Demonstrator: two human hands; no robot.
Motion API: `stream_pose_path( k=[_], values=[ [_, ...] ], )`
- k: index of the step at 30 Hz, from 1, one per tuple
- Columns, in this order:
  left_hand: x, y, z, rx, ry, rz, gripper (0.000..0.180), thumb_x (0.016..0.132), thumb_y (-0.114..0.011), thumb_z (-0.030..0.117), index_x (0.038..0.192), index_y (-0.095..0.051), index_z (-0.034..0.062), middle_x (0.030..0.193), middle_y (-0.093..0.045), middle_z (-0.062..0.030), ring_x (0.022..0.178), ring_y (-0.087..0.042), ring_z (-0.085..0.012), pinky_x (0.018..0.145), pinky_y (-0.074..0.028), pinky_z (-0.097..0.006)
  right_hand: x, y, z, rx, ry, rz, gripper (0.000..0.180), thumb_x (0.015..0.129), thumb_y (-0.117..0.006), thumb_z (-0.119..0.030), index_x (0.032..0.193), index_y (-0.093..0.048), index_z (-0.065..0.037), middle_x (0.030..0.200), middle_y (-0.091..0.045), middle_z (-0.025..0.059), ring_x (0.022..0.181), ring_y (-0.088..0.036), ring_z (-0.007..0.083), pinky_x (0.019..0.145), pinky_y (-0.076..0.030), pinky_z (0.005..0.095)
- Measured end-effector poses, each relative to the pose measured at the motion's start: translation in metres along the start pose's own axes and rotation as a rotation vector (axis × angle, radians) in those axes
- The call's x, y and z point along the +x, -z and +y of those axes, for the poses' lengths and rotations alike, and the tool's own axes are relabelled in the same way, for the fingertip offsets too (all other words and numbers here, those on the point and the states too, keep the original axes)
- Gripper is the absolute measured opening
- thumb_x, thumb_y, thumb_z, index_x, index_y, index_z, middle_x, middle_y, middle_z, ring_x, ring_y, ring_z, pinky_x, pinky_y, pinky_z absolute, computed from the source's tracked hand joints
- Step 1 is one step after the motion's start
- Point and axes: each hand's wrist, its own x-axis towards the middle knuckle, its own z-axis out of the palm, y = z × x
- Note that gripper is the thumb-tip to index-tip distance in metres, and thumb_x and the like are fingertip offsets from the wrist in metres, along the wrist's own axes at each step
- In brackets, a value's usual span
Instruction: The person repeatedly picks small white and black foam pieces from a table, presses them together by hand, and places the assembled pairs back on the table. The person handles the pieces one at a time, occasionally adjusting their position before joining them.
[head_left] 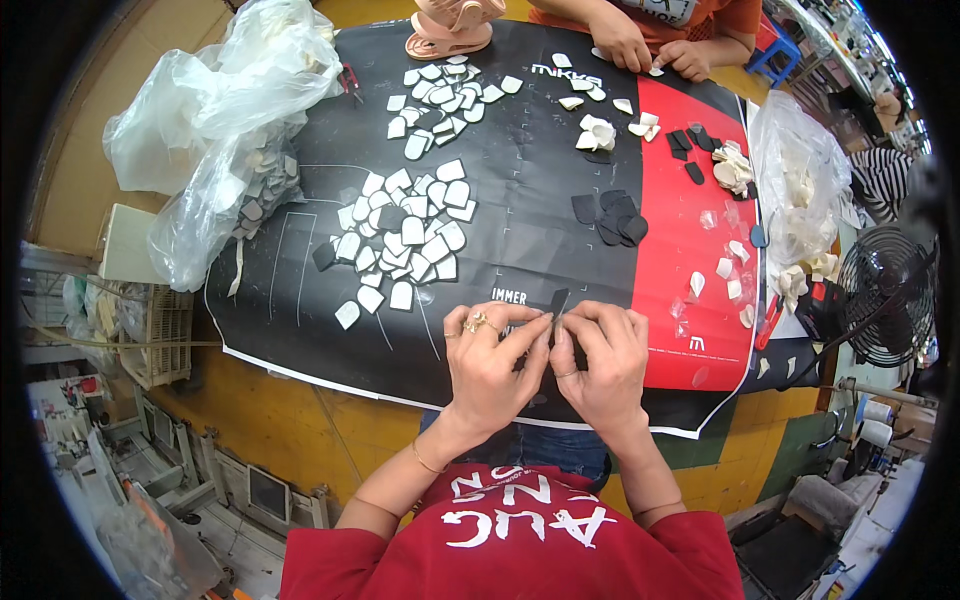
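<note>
My left hand [492, 362] and my right hand [602, 362] meet above the table's front edge, fingertips pinched together. Between them they grip a small dark flat piece [559, 299], seen nearly edge-on; its exact kind I cannot make out. Ahead and to the left lies a heap of white rounded tabs with dark edges [412, 231], a few of them dark side up. Beyond it is a second heap of similar white tabs [440, 97]. Several black rounded pieces [622, 218] sit in a loose pile ahead of my right hand.
A co-worker's hands [650, 50] handle a small white piece across the black and red table cover [560, 262]. A clear plastic bag of tabs [262, 185] lies left, another bag [795, 175] right. Cream scraps [733, 168], a pink stand [450, 28] and a fan [885, 295] surround the area.
</note>
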Motion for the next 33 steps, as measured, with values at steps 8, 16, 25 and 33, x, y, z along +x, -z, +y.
stream_pose_path(
  k=[8,16,25,33],
  values=[
    [0.003,0.001,-0.020,-0.185,0.313,-0.078,0.006,0.080,-0.074,0.011,0.083,-0.075,0.0060,0.091,-0.069,-0.0027,0.088,-0.063,-0.0211,0.089,-0.037,-0.037,-0.011,0.017,0.026,0.098,-0.265,0.008,0.009,0.077,-0.072,-0.009,0.084,-0.067,-0.005,0.089,-0.065,0.0081,0.081,-0.062,0.0271,0.079,-0.043,0.0385],
    [0.009,-0.004,-0.011,0.068,0.145,-0.149,0.048,0.078,-0.079,0.017,0.122,-0.066,0.0078,0.111,-0.063,-0.0088,0.106,-0.057,-0.0265,0.095,-0.036,-0.041,-0.020,0.037,0.032,0.283,-0.439,-0.050,0.007,0.080,-0.071,-0.007,0.083,-0.069,-0.001,0.088,-0.067,0.0112,0.079,-0.063,0.0263,0.075,-0.045,0.0360],
    [-0.002,-0.005,0.008,-0.194,0.084,-0.228,0.028,0.079,-0.079,0.012,0.106,-0.074,0.0099,0.093,-0.070,-0.0027,0.088,-0.066,-0.0208,0.088,-0.040,-0.039,-0.007,0.031,0.018,0.140,-0.140,-0.217,0.013,0.082,-0.073,-0.015,0.088,-0.068,-0.004,0.090,-0.065,0.0055,0.079,-0.061,0.0235,0.080,-0.040,0.0345],
    [-0.002,0.000,-0.001,-0.721,0.580,-0.160,0.013,0.087,-0.073,0.004,0.100,-0.076,0.0009,0.093,-0.074,-0.0085,0.079,-0.066,-0.0134,0.080,-0.050,-0.029,-0.022,0.013,0.011,0.825,-0.658,-0.096,0.037,0.083,-0.083,-0.014,0.111,-0.067,0.003,0.097,-0.068,0.0084,0.086,-0.067,0.0133,0.076,-0.054,0.0262]
  ],
)
